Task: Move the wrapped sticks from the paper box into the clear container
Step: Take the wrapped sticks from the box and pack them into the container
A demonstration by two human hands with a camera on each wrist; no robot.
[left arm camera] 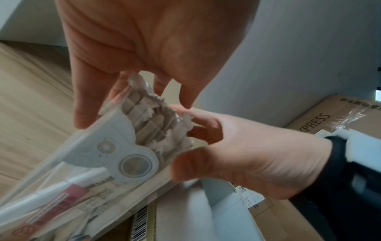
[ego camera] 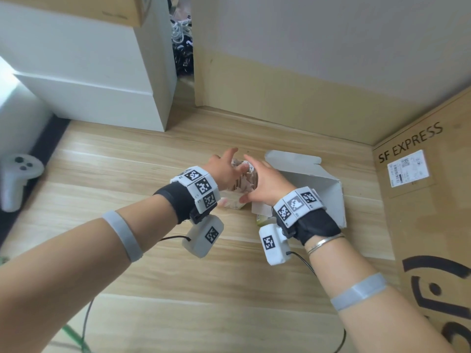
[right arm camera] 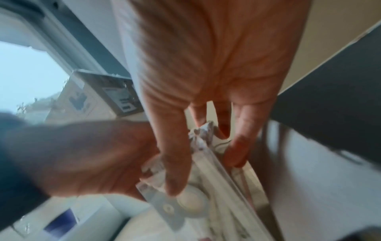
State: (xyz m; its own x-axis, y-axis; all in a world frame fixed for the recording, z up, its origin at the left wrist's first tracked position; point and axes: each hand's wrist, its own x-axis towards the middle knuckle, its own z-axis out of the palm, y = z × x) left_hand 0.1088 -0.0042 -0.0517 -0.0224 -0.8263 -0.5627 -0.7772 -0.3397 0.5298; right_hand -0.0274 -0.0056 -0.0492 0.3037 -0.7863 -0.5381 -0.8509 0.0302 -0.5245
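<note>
The clear container (ego camera: 233, 203) stands on the wooden surface, tilted in the left wrist view, with a white label (left arm camera: 115, 154) on its face. Wrapped sticks (left arm camera: 148, 117) fill it, their crumpled paper ends (ego camera: 242, 183) poking out of the top. My left hand (ego camera: 226, 164) reaches over the stick tops with fingers (left arm camera: 82, 106) straight, touching them. My right hand (ego camera: 265, 179) straddles the container's upper end, its thumb (right arm camera: 175, 176) pressed on the front and a finger (right arm camera: 237, 151) behind. The white paper box (ego camera: 318, 179) lies open on its side just right of the hands; its inside is hidden.
A large SF Express cardboard box (ego camera: 420, 200) walls off the right side. A beige board (ego camera: 305, 98) stands behind and a white cabinet (ego camera: 102, 85) at the back left. A white controller (ego camera: 17, 174) lies at the left edge. A small printed packet (ego camera: 263, 220) sits under my right wrist.
</note>
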